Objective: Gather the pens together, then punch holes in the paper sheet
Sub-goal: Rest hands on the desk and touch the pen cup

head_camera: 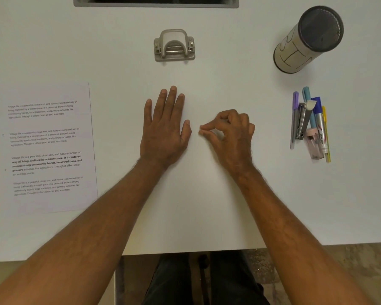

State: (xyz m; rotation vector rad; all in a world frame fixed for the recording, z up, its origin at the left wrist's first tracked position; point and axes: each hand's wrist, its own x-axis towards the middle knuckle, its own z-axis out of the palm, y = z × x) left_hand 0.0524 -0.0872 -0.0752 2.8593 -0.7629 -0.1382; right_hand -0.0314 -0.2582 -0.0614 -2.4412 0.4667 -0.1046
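A printed paper sheet (50, 148) lies flat at the left of the white table. A grey hole punch (174, 46) stands at the far centre. Several pens (310, 122) lie bunched side by side at the right, among them a purple, a teal, a blue-capped marker and a yellow one. My left hand (165, 128) rests flat, palm down, fingers apart, at the table's middle, holding nothing. My right hand (229, 133) sits beside it, fingers curled with thumb and forefinger pinched together, nothing visible in them.
A cylindrical pen holder (308, 40) with a dark mesh rim stands at the far right. A metal stapler (302, 122) and a small clear pink case (315, 146) lie in the pen bunch. A grey cable slot (156, 2) is at the far edge. The table's near edge (185, 252) crosses my forearms.
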